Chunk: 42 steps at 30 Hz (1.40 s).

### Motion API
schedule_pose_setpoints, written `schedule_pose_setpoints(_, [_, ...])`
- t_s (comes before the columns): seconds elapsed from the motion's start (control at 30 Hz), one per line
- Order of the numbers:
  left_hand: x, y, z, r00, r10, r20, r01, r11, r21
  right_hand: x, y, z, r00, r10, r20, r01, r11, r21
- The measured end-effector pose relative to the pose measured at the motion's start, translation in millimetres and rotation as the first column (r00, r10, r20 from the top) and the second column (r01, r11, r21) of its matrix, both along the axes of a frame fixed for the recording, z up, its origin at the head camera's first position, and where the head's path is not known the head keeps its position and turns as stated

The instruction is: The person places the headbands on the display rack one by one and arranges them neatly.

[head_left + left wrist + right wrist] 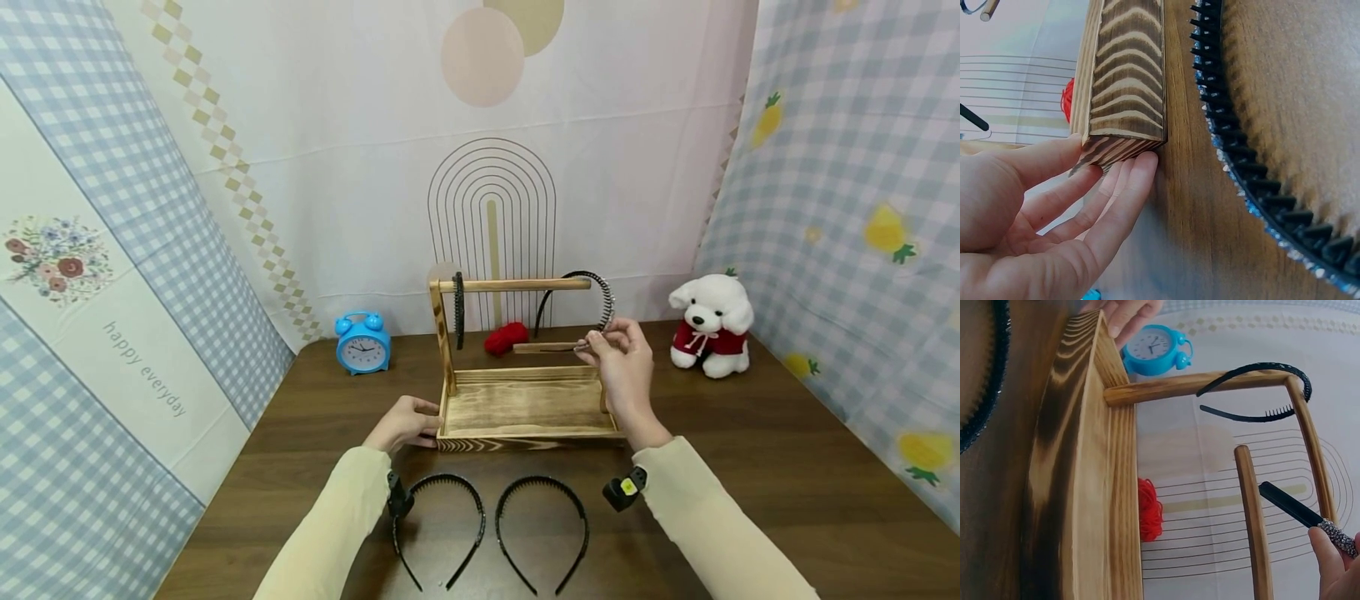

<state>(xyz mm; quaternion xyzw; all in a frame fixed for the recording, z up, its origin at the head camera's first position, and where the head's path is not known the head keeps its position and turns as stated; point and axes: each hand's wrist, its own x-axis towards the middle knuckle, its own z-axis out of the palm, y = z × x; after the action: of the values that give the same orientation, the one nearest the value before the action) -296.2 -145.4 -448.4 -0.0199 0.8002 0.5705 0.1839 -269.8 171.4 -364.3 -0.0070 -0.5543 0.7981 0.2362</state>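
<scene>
A wooden rack [525,407] with a tray base, a left post and two rods stands mid-table. My left hand [418,417] rests with straight fingers against the tray's front-left corner [1125,81]; in the left wrist view the left hand [1054,212] has thumb and fingers on either side of that corner. My right hand [602,342] pinches one end of a rhinestone headband [604,293] arched over the right end of the top rod [517,285]. The sparkly band tip [1335,534] lies against my right fingers [1330,556]. A black headband [458,308] hangs near the post.
Two black toothed headbands [444,523] [542,525] lie on the brown table in front of the tray. A blue alarm clock [362,342], a red woolly item [506,337] and a white plush dog [712,325] stand behind. Fabric backdrops enclose the table.
</scene>
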Motion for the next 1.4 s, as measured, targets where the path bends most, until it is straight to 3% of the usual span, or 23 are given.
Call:
schedule_pose_setpoints(0.8, [0.3, 0.3, 0.4, 1.0, 0.003, -0.004, -0.003, 1.0, -0.021, -3.0, -24, -0.6, 1.0, 0.025, -0.005, -0.024, 0.994, 0.111])
schedule_pose_setpoints(1.4, [1.4, -0.1, 1.1, 1.0, 0.0, 0.001, 0.0, 1.0, -0.017, -7.4, -38, 5.1, 0.999, 0.03, 0.014, -0.032, 0.992, 0.126])
